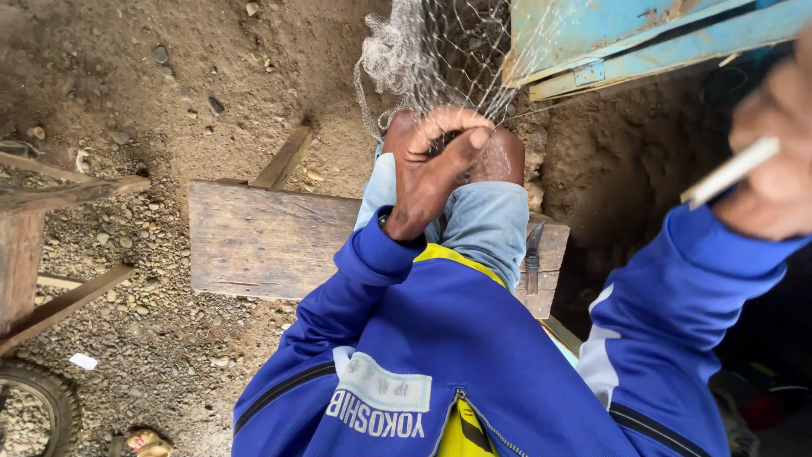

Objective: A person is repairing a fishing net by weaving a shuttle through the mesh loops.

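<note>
The fishing net hangs as fine pale mesh from above the knees down to the left hand, which has its fingers pinched together on a few strands, holding that patch taut over the knee. The right hand is raised well off to the side, closed around a thin pale stick-like tool — most likely a netting needle. By the look of it, the work stands mid-stitch in mending: the mesh is held ready and the tool is drawn away. The next pass would call for keeping the strands tight while the tool tip comes back to the pinched spot. The person sits on a worn wooden plank over dirt ground; a dark-handled knife lies on the plank's right end, beside the leg. Hard to make out — any twine between tool and net, and the tear itself. The right hand is blurred and cut by the frame edge.
</note>
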